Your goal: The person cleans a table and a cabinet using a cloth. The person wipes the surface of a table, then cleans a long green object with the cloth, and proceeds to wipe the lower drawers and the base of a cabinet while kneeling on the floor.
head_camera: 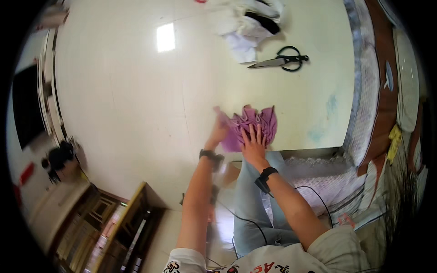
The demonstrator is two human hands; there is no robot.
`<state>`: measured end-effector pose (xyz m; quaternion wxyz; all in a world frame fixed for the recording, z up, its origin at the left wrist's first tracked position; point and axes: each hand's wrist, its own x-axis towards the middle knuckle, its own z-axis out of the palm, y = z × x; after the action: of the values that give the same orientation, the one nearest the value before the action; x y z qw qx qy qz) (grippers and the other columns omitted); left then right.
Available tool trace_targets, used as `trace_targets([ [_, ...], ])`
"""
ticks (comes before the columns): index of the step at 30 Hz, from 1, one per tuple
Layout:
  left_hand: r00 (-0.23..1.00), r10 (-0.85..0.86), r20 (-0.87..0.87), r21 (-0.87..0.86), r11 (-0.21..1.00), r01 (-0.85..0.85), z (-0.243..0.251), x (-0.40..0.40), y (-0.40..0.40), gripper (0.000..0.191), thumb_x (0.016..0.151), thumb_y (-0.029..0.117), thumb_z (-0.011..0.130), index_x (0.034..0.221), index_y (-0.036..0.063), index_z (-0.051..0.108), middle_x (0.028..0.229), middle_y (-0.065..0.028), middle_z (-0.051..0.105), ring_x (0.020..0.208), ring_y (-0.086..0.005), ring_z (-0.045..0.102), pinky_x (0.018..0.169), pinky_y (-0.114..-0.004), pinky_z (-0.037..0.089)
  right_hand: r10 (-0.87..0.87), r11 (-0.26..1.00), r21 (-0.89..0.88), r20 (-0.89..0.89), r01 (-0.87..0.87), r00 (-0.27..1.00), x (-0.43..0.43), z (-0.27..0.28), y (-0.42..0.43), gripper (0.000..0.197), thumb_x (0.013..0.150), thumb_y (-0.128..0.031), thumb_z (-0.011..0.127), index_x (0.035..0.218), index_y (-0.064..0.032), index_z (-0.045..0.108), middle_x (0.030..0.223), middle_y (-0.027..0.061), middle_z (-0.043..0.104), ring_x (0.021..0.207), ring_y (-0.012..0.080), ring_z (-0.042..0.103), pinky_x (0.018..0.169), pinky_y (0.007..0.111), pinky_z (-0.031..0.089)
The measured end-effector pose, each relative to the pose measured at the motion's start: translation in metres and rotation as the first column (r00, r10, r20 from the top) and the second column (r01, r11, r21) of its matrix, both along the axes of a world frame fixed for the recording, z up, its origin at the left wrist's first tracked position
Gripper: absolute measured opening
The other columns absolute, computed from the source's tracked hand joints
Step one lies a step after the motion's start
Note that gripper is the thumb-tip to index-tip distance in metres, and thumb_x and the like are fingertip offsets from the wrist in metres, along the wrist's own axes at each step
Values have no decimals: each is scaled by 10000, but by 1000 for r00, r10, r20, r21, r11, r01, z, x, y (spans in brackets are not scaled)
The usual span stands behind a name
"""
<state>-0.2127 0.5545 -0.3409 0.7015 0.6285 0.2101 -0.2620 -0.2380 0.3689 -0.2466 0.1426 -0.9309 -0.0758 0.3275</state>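
A gathered piece of purple fabric [269,119] lies at the near edge of a pale table [307,102]. Its far side is ruffled, with folds bunched across the middle. My right hand [254,143] rests flat on the folds, fingers spread, pressing the cloth against the tabletop. At the fabric's left side, my left hand [216,133] is blurred. It touches or grips the left edge there, and its fingertips are hidden by cloth and blur. Farther off lies a pair of scissors [286,61] with black handles, blades pointing left.
White and black cloths [249,30] are heaped at the table's far side. A padded seat cover [363,85] runs along the right. Black cables [251,221] hang from my wrist bands over my lap [251,204]. Wooden furniture [119,225] stands lower left.
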Motion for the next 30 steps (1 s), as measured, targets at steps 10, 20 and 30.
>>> trace_targets([
  [10, 962, -249, -114, 214, 939, 268, 26, 123, 46, 352, 830, -30, 562, 1179, -19, 520, 1106, -105, 634, 1032, -190, 593, 894, -319, 466, -398, 896, 298, 208, 329, 893, 58, -11, 64, 523, 831, -224, 581, 1336, -112, 509, 1477, 143, 337, 1422, 369, 192, 1032, 692, 234],
  [20, 776, -628, -63, 127, 766, 630, 17, 206, 61, 243, 884, 68, 626, 1112, 14, 563, 1020, -44, 603, 834, -95, 521, 671, -257, 432, -657, 749, 169, 314, 640, 686, 85, -21, 117, 572, 759, -348, 700, 1300, -222, 562, 1501, 59, 337, 1454, 302, 141, 1101, 638, 122],
  [30, 553, -721, -417, 284, 475, 833, 18, 233, 77, 432, 952, 312, 584, 1282, 56, 473, 1199, -61, 550, 1031, -167, 557, 808, -361, 502, -725, 629, 179, 486, 756, 488, 71, -39, 142, 653, 699, -384, 741, 1307, -253, 542, 1496, -10, 347, 1429, 224, 229, 1146, 519, 182],
])
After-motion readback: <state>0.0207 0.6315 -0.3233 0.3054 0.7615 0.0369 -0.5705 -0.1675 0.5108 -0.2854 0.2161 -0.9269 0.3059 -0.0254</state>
